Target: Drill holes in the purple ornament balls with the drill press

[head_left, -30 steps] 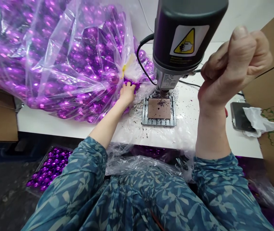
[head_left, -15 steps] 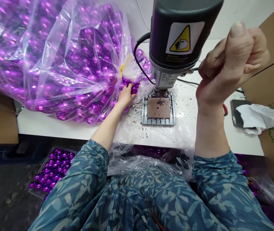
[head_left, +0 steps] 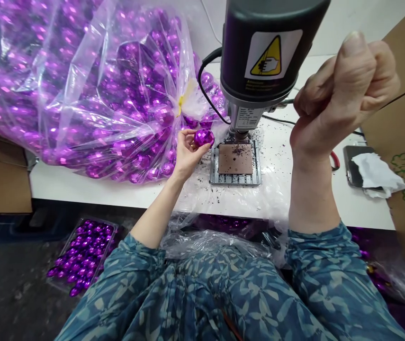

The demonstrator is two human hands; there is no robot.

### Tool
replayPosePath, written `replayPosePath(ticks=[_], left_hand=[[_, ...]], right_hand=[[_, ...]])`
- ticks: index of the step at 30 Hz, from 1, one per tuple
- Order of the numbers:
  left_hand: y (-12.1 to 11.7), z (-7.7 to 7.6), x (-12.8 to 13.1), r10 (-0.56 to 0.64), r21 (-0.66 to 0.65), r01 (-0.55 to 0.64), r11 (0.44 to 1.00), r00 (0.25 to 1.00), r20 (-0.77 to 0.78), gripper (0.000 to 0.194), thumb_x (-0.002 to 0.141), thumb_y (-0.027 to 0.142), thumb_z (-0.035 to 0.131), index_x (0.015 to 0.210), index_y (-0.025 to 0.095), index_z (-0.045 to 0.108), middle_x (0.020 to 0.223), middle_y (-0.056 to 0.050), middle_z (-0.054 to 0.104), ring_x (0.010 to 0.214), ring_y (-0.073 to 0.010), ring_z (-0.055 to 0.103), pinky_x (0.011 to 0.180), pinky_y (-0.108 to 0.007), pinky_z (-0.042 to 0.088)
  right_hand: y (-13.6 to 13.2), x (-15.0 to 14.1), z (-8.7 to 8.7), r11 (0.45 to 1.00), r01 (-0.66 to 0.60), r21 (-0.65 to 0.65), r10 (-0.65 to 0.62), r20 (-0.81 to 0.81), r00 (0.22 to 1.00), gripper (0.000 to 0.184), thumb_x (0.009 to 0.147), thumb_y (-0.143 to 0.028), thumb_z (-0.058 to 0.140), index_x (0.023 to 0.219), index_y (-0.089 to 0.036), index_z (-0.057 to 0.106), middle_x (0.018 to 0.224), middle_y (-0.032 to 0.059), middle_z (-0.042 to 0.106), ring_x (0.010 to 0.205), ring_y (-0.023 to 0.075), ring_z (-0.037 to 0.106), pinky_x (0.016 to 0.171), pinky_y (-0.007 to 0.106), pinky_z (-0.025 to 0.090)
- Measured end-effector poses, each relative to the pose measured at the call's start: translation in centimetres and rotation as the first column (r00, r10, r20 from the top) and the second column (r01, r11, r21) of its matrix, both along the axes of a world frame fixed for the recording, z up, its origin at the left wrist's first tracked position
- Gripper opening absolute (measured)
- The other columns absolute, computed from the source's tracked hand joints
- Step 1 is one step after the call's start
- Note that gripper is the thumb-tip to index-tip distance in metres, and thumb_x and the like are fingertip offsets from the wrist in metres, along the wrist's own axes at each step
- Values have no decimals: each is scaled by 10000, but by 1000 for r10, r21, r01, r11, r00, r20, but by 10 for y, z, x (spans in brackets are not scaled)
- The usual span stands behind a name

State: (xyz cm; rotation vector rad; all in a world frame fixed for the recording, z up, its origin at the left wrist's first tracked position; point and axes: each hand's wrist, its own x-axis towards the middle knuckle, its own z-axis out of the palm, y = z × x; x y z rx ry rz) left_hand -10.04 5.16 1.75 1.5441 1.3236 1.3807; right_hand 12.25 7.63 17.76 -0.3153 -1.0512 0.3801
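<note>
My left hand pinches a shiny purple faceted ball between thumb and fingers, just left of the drill press. Behind it is a clear plastic bag full of similar balls, tied with a yellow tie. My right hand is closed in a fist around the handle of the black drill press; the fist hides most of the handle. Below the drill head, a brown square plate with a small dark hole lies on the slotted metal base. Dark shavings are scattered over both.
A phone with crumpled white tissue on it lies at the right of the white table. Cardboard stands along the right and left. A clear tray of purple balls sits low on the left.
My left hand has drawn back from the pile beside the bag's tie and now holds a purple ball nearer the drill press. My right hand has hardly moved.
</note>
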Motion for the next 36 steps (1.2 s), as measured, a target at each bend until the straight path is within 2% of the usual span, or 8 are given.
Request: replayPosePath(ticks=[5, 9, 12, 15, 23, 29, 33, 36], left_hand=[[-35, 14, 33, -24, 77, 24, 997, 1000, -8, 655, 894, 577, 822, 1396, 295, 510, 1320, -120, 696, 1196, -276, 738, 1034, -472, 631], [-55, -1, 57, -149, -9, 152, 988, 978, 144, 588, 885, 486, 838, 1353, 274, 553, 1349, -128, 708, 1215, -273, 742, 1059, -499, 637], [-41, -20, 59, -169, -159, 203, 966, 964, 206, 519, 867, 417, 855, 1278, 245, 590, 1282, -128, 749, 1172, -263, 765, 1030, -498, 650], [-18, -29, 55, -105, -203, 134, 970, 983, 149, 537, 840, 414, 893, 1255, 232, 604, 1246, -128, 770, 1150, -261, 762, 1010, -485, 646], [-4, -25, 53, -155, -155, 148, 977, 987, -35, 513, 828, 366, 915, 1233, 215, 638, 1267, -122, 756, 1191, -280, 731, 1043, -476, 600], [-4, -31, 63, -112, -26, 109, 994, 973, -202, 565, 745, 216, 941, 1240, 251, 670, 1243, -84, 717, 1257, -317, 655, 1100, -520, 558], [-8, -39, 77, -169, 62, 182, 981, 969, -182, 548, 796, 164, 858, 1277, 259, 612, 1314, -89, 683, 1263, -298, 662, 1113, -498, 549], [-9, -46, 84, -174, 53, 180, 982, 980, -99, 539, 841, 250, 856, 1301, 268, 575, 1323, -90, 680, 1244, -276, 680, 1105, -483, 563]], right_hand=[[-4, 0, 1, 999, 29, -16, -28, 30, 999, 668, 780, -687, 729, 593, -199, 313, 431, -101, 280, 350, 18, 262, 399, 270, 137], [-7, 0, 1, 999, 30, -41, -27, 58, 998, 656, 794, -694, 697, 607, -198, 311, 441, -102, 280, 353, 22, 290, 410, 268, 143], [-8, -1, 1, 999, 22, -40, -21, 41, 999, 641, 781, -691, 694, 609, -194, 328, 441, -104, 277, 352, 21, 282, 410, 259, 132], [-8, -1, 1, 999, 6, -38, -5, 27, 1000, 614, 775, -663, 717, 610, -202, 347, 437, -100, 311, 354, 32, 304, 409, 261, 134], [-6, 0, 0, 1000, 27, -11, -26, 63, 998, 641, 800, -685, 683, 619, -206, 297, 449, -98, 282, 354, 25, 283, 409, 261, 157], [-6, 0, 0, 998, 53, -44, -48, 91, 995, 651, 795, -723, 653, 628, -210, 288, 456, -93, 269, 357, 25, 278, 397, 267, 146], [-6, 0, -1, 999, 41, -19, -40, 66, 997, 630, 809, -679, 676, 633, -202, 305, 451, -98, 272, 352, 18, 271, 390, 250, 140], [-6, 0, -2, 999, 37, -21, -36, 64, 997, 639, 814, -678, 683, 628, -203, 298, 452, -94, 287, 359, 24, 286, 398, 248, 155]])
